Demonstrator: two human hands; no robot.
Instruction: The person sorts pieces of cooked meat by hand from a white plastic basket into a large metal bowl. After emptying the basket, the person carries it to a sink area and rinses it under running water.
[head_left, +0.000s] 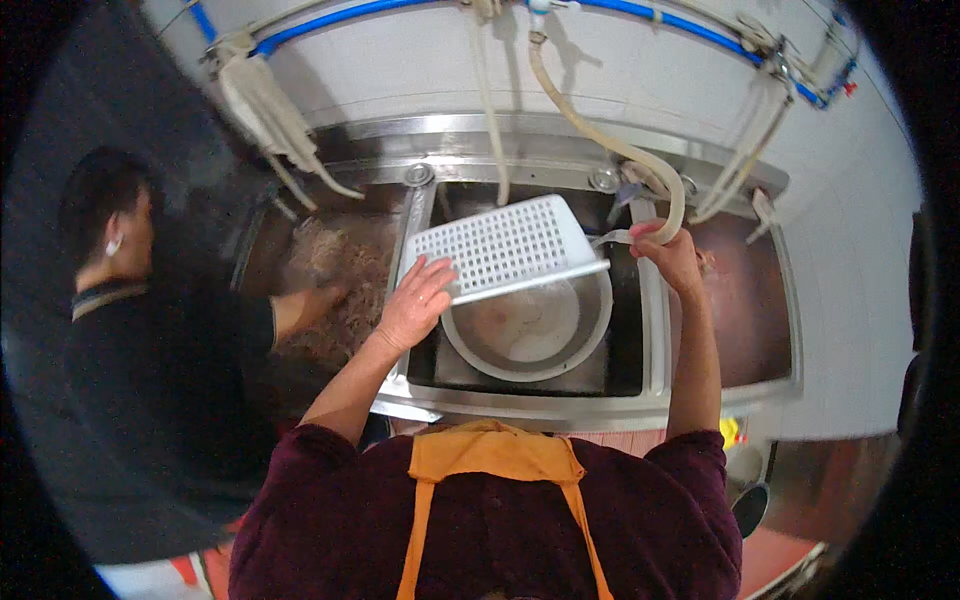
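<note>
My left hand (417, 298) grips the left end of a white perforated plastic basket (517, 244), which is tilted over the middle sink. In my right hand (666, 251) is the lower end of a beige rubber hose (611, 142), its mouth pointing left at the basket's right side. Water seems to come from it. Below the basket, a large round metal basin (525, 367) stands in the middle sink (622, 379), with liquid in it. The basket hides the basin's back part.
At the left, a co-worker (150, 375) reaches into the left sink (330, 300), which holds brownish contents in water. The right sink (750, 300) holds reddish liquid. A thin hose (491, 112) and a cloth (266, 105) hang from the wall pipes (337, 22).
</note>
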